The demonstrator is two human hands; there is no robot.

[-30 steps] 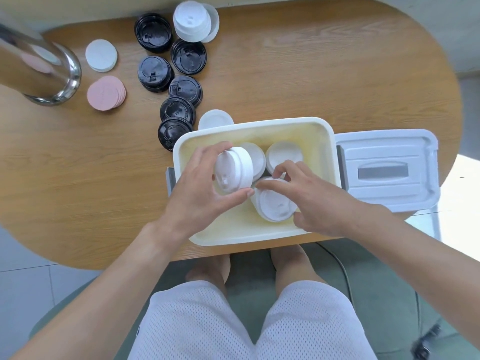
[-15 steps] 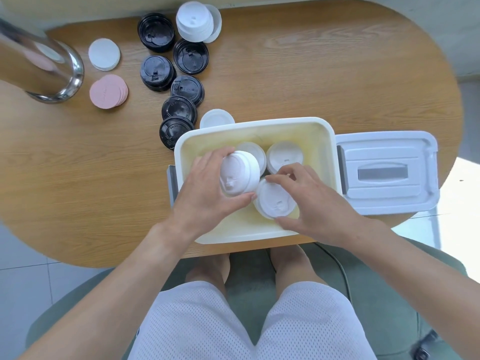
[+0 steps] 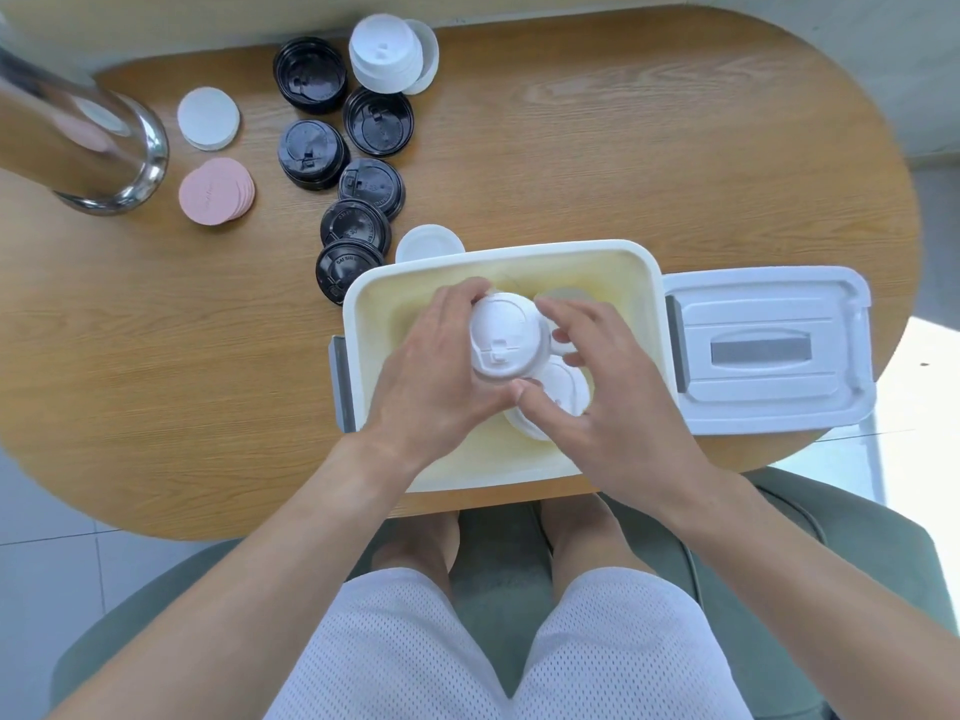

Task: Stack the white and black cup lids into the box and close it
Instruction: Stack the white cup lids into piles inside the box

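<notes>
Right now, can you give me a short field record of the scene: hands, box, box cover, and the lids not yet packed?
left hand: grips a stack of white cup lids over the box
right hand: fingers on that stack, above white lids lying in the box
box: open, cream inside, at the table's near edge
box cover: off, on the table right of the box
black cup lids: on the table, left and behind the box
white lid stack: at the far edge

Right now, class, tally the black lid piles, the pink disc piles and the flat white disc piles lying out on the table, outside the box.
Black lid piles: 6
Pink disc piles: 1
Flat white disc piles: 1
Total: 8
</notes>
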